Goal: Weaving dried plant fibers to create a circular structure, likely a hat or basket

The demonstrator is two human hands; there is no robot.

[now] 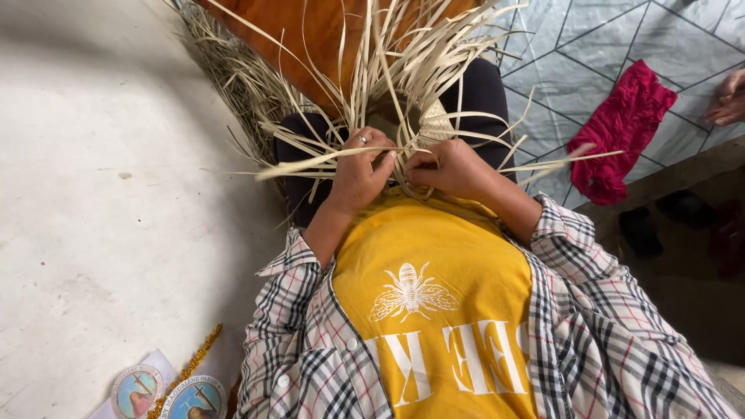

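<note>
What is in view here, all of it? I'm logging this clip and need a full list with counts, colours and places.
Woven piece: one, pale straw, on the lap just beyond the hands.
Loose strips: many, pale straw, fanning out from the woven piece.
Dry fibre pile: one heap, dull tan, on the floor at upper left.
Orange cloth: one, behind the strips at top.
Red cloth: one, crumpled on the patterned mat at right.
Round picture cards: two, blue-rimmed, bottom left, beside a gold trim.
Another person's hand: one, right edge.
Left hand: ring on one finger, gripping strips.
Right hand: gripping strips beside it.
</note>
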